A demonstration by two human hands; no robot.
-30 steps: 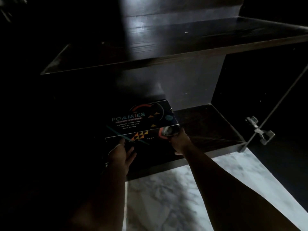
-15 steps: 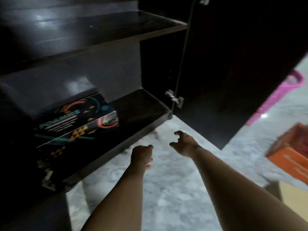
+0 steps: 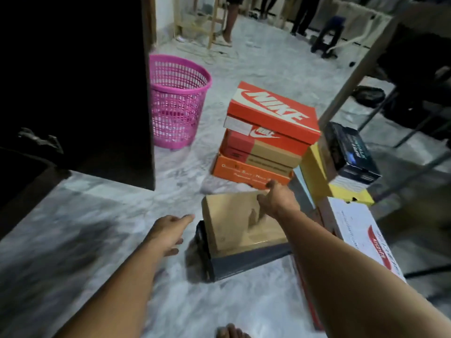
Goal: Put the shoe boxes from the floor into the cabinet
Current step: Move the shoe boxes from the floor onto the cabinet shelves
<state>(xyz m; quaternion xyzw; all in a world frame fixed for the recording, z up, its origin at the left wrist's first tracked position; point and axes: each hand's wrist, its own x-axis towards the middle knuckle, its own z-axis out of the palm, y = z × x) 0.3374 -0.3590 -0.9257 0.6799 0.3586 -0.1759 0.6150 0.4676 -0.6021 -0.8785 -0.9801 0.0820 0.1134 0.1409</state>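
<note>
Two hands are extended toward the tan box [image 3: 241, 222], stacked on a grey box [image 3: 244, 263] on the floor. Right hand [image 3: 278, 198] is laid over its far edge, fingers spread; left hand [image 3: 170, 228] is open, empty, just beside it. Step: pickup. Both sides need clasping next.

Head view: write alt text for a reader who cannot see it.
Two bare hands reach toward a brown-lidded shoe box on the marble floor, the right hand over its far edge, the left hand open beside it. Behind stand stacked orange shoe boxes and a pink basket.
</note>
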